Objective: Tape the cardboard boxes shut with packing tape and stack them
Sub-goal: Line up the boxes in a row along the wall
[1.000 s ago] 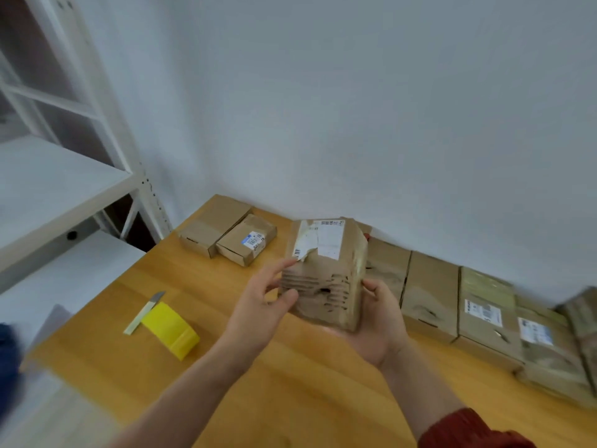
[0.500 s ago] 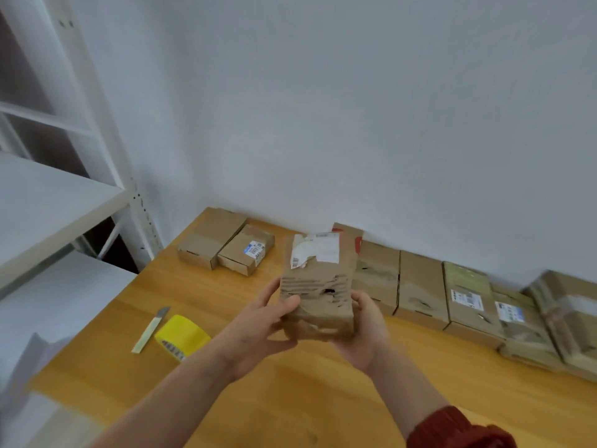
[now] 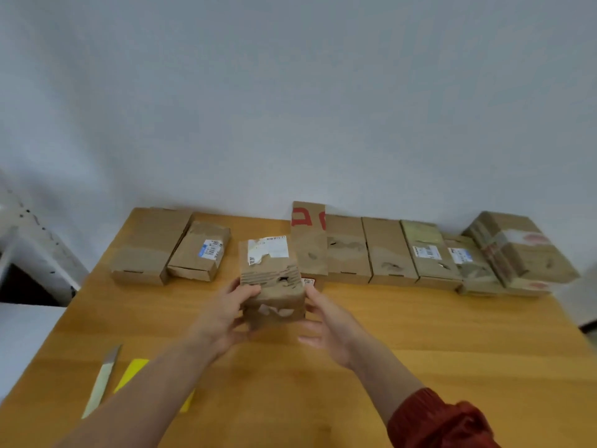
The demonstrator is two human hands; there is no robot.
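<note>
A worn cardboard box [image 3: 271, 279] with a torn white label on top sits between both hands above the wooden table [image 3: 420, 344]. My left hand [image 3: 223, 315] grips its left side, thumb on the top edge. My right hand [image 3: 329, 324] holds its right side with curled fingers. A yellow tape roll [image 3: 135, 373] lies at the front left, partly hidden by my left forearm.
A knife [image 3: 103, 379] lies left of the tape. Two boxes [image 3: 171, 247] sit at the back left. A row of several boxes [image 3: 403, 250] lines the wall to the right, one with red marks [image 3: 308, 234]. A white shelf frame [image 3: 29, 240] stands at the left.
The view has swung right and the box has come down towards the table. Both hands keep their hold on its sides.
</note>
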